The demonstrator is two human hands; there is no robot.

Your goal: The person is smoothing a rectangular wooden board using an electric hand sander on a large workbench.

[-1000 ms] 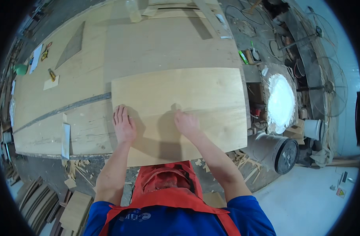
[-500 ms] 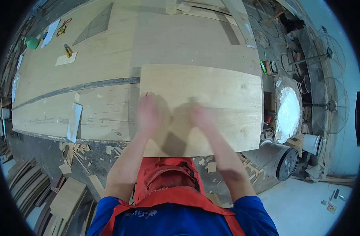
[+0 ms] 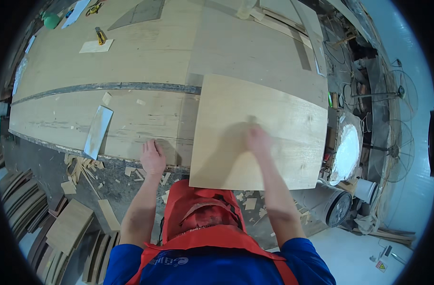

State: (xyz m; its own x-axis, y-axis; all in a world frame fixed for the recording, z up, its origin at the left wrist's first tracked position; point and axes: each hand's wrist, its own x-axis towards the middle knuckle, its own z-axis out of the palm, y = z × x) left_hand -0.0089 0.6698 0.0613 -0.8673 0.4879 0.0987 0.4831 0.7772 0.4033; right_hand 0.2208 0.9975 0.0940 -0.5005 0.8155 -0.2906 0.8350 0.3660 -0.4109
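The board lies on the right part of the counter and reaches past its front edge; the right hand is over the board, the left hand to the left of it. Farther left, a strip lies at the same edge, and behind it a cutter lies on a sheet. On the floor before the counter are wood scraps.

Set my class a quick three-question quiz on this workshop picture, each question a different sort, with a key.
1. True or false: the right hand is over the pale wooden panel.
2. Where is the left hand? A) over the panel; B) left of the panel; C) beyond the panel's far edge.
3. Fill in: the person's apron is ____ in colour.

Key: 1. True. 2. B. 3. Red.
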